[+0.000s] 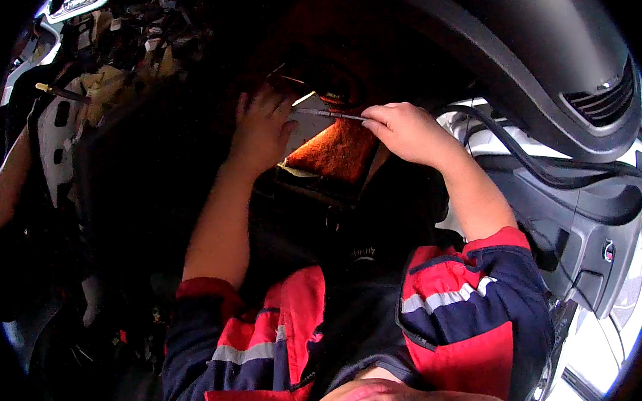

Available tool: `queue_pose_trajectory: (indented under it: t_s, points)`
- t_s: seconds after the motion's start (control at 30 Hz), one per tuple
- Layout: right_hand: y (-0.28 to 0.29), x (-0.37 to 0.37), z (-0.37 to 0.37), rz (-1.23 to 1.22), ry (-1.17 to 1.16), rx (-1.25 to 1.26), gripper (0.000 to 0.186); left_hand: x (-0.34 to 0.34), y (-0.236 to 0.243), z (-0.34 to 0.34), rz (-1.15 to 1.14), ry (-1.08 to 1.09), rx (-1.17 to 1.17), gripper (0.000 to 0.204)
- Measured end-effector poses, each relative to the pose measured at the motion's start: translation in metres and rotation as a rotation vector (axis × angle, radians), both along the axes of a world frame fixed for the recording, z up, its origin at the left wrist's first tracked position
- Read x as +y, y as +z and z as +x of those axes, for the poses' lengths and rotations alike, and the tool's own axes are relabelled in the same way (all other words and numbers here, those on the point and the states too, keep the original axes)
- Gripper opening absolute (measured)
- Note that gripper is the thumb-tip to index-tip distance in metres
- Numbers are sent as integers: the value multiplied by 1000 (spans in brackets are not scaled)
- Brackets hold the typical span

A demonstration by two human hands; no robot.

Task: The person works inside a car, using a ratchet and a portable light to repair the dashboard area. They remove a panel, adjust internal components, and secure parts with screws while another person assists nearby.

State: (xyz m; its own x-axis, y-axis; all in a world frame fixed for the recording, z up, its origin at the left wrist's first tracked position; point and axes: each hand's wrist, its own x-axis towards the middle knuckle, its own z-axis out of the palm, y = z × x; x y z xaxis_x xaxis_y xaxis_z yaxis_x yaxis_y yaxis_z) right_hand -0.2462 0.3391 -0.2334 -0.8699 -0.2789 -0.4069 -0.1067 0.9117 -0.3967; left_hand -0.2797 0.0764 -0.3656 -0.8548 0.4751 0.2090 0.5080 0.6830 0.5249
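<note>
The slim rod [342, 115] looks like metal, smooth and greyish, with a dull sheen. The flat plate [306, 134] has a smooth, pale face, scattered with small dark specks (metal or hard plastic, I cannot tell which). The orange-lit patch [337, 156] reads as rough and grainy, its material unclear. The dashboard [501, 35] looks like dark plastic, softly shiny along its curved top; the vent [605, 102] has hard plastic-looking slats. The door panel [590, 219] is grey, mostly matt plastic, while the black strip [514, 154] looks rubbery and smooth. The jacket [304, 299] is matt woven cloth, creased, with silvery bands [245, 352] of brighter finish.
</note>
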Motion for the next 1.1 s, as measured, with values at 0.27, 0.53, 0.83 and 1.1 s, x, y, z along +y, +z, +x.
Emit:
queue_pose_trajectory:
  t_s: [0.27, 0.53, 0.83, 1.1]
  points:
    - [31, 19, 11, 4, 50, -218, 25, 9, 20, 16, -121, -149, -175, 18]
    - [6, 76, 18, -1055, -245, -616, 38, 7, 8, 3, -1, 14, -314, 23]
    - [-25, 64, 19, -1456, -726, -488, 26, 6, -28, 11, -58, -97, -691, 36]
    - [-19, 123, 17, -1315, -997, -248, 26, 9, -69, 15, -232, -231, -969, 46]
